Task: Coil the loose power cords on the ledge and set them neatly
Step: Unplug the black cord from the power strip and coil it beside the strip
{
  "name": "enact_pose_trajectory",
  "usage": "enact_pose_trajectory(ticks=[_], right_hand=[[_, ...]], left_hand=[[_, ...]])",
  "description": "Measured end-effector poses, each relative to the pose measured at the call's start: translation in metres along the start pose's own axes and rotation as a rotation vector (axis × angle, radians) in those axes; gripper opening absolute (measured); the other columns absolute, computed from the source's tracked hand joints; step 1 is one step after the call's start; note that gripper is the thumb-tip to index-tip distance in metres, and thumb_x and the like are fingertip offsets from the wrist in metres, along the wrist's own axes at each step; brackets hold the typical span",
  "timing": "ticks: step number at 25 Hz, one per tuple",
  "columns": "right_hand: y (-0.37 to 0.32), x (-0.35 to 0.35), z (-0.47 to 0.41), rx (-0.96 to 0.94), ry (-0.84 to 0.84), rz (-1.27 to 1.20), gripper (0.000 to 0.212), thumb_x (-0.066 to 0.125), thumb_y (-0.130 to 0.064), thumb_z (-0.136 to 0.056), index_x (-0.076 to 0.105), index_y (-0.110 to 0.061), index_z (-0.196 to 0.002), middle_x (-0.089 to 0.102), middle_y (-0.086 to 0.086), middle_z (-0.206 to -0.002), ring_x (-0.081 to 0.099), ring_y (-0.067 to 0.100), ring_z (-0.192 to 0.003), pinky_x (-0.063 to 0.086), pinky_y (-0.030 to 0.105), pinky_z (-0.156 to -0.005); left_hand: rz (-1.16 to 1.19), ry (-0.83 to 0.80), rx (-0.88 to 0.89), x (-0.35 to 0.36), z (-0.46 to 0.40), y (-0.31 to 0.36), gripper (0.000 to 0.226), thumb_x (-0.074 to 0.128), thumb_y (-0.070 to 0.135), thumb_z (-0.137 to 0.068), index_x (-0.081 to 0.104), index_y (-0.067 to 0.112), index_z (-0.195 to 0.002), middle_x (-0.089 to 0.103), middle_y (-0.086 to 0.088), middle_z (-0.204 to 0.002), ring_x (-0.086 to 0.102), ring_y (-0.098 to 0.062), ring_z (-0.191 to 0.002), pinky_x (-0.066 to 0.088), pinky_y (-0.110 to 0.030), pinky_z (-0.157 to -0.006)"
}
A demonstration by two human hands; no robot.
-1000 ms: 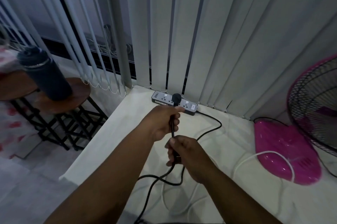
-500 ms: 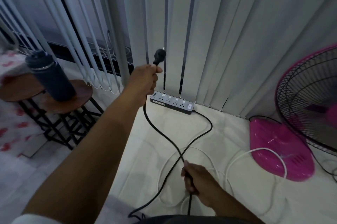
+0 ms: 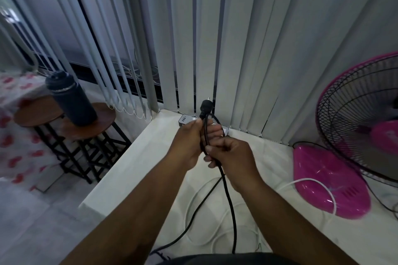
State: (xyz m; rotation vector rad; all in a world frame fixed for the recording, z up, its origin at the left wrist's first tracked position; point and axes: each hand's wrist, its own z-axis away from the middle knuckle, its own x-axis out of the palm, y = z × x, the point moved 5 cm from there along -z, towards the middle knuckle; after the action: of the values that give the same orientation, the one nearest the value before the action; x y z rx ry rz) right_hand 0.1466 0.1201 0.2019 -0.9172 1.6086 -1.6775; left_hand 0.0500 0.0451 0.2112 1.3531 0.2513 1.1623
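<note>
Vertical blinds (image 3: 247,38) fill the upper half of the frame and hang down to the back edge of the white ledge (image 3: 137,157), which runs from centre frame to the lower right. The left edge of the ledge drops to the floor (image 3: 32,232) at lower left; the surface along that edge is bare. A pink fan (image 3: 355,135) stands at the right side of the frame, its grille cut off by the frame edge and its base resting on the ledge. Two round wooden stools (image 3: 86,126) on black frames stand at centre left, off the ledge, with a dark bottle (image 3: 71,98) upright on top. At centre frame both hands meet above the ledge. The left hand (image 3: 189,142) is closed around the black cord (image 3: 228,195) just below its plug (image 3: 206,107), which points upward. The right hand (image 3: 232,157) is closed on the same cord, touching the left hand. A short loop of cord arches between them. From the right hand two black strands hang down to the bottom edge of the frame. A white cable (image 3: 312,185) lies loose on the ledge beneath, curving past the fan base. A power strip (image 3: 185,118) sits at the back corner, mostly hidden by the left hand.
</note>
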Motion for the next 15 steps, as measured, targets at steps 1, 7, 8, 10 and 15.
enact_pose_trajectory(ticks=[1, 7, 8, 10, 15], right_hand=[[0.002, 0.001, 0.003, 0.015, 0.031, 0.006, 0.005, 0.075, -0.003, -0.079, 0.072, -0.001, -0.076, 0.069, 0.014, -0.064, 0.068, 0.023, -0.054, 0.052, 0.028, -0.048], [0.054, -0.004, 0.02, 0.168, -0.086, 0.341, 0.059, 0.057, -0.067, -0.079, 0.058, -0.014, -0.053, 0.055, 0.004, -0.044, 0.052, 0.019, -0.036, 0.041, 0.023, -0.042], [0.069, -0.006, 0.026, 0.181, -0.194, 0.323, 0.06, 0.052, -0.071, -0.079, 0.055, -0.017, -0.053, 0.051, 0.003, -0.045, 0.051, 0.019, -0.038, 0.043, 0.025, -0.047], [0.106, -0.021, 0.041, 0.289, -0.337, 0.187, 0.057, 0.055, -0.074, -0.076, 0.052, -0.021, -0.055, 0.046, 0.0, -0.048, 0.052, 0.019, -0.044, 0.05, 0.031, -0.057], [0.161, -0.072, 0.07, 0.585, -0.281, 0.313, 0.065, 0.059, -0.083, -0.063, 0.057, -0.018, -0.055, 0.047, 0.005, -0.046, 0.051, 0.02, -0.042, 0.047, 0.026, -0.051]], left_hand=[[0.031, -0.002, -0.019, 0.003, 0.003, -0.001, 0.034, 0.034, 0.023, -0.104, 0.061, 0.002, -0.102, 0.073, -0.012, -0.079, 0.072, -0.022, -0.07, 0.057, -0.029, -0.054], [-0.044, 0.062, 0.009, 0.002, 0.005, 0.01, 0.031, 0.034, 0.025, -0.103, 0.056, 0.014, -0.084, 0.036, 0.008, -0.046, 0.026, -0.006, -0.037, 0.029, -0.02, -0.038], [-0.036, 0.066, 0.026, -0.002, 0.003, 0.02, 0.03, 0.034, 0.024, -0.102, 0.055, 0.015, -0.082, 0.035, 0.01, -0.045, 0.024, -0.005, -0.036, 0.023, -0.018, -0.035], [-0.014, 0.077, 0.058, -0.015, -0.001, 0.046, 0.029, 0.036, 0.024, -0.101, 0.055, 0.015, -0.081, 0.036, 0.01, -0.044, 0.023, -0.004, -0.035, 0.018, -0.017, -0.032], [-0.024, 0.047, 0.091, -0.041, -0.004, 0.088, 0.03, 0.037, 0.026, -0.101, 0.054, 0.016, -0.079, 0.035, 0.01, -0.045, 0.023, -0.004, -0.035, 0.017, -0.017, -0.031]])
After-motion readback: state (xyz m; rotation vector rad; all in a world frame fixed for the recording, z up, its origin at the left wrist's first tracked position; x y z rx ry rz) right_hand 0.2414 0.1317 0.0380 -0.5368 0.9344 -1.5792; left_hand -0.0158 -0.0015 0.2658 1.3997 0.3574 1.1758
